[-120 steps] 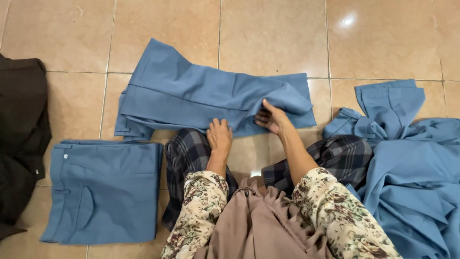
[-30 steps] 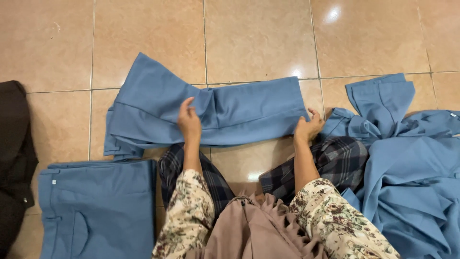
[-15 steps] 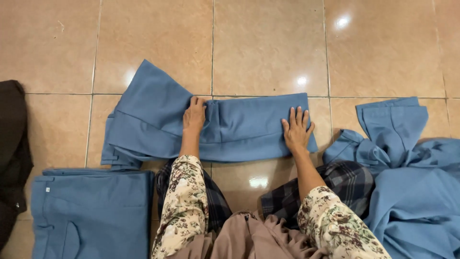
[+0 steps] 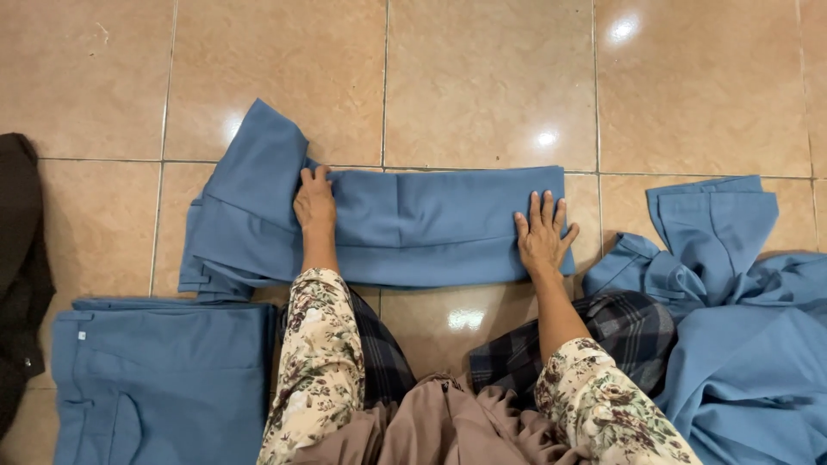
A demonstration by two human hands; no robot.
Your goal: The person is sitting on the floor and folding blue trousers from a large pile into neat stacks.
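- we find the blue trousers (image 4: 431, 224) lying half-folded on the tiled floor (image 4: 482, 77), straight ahead of our knees.
- our left hand (image 4: 314, 202) presses flat on them, fingers together.
- our right hand (image 4: 543, 237) lies open, fingers spread, near their right end.
- a folded blue pair (image 4: 164, 379) sits to the left; a loose blue pile (image 4: 741, 344) to the right.

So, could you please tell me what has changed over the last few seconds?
The right hand let go of the blue trousers' right end, which now lies folded over, and rests flat on it. The left hand moved leftward to press the fold. The folded stack, blue heap and dark garment stayed put.
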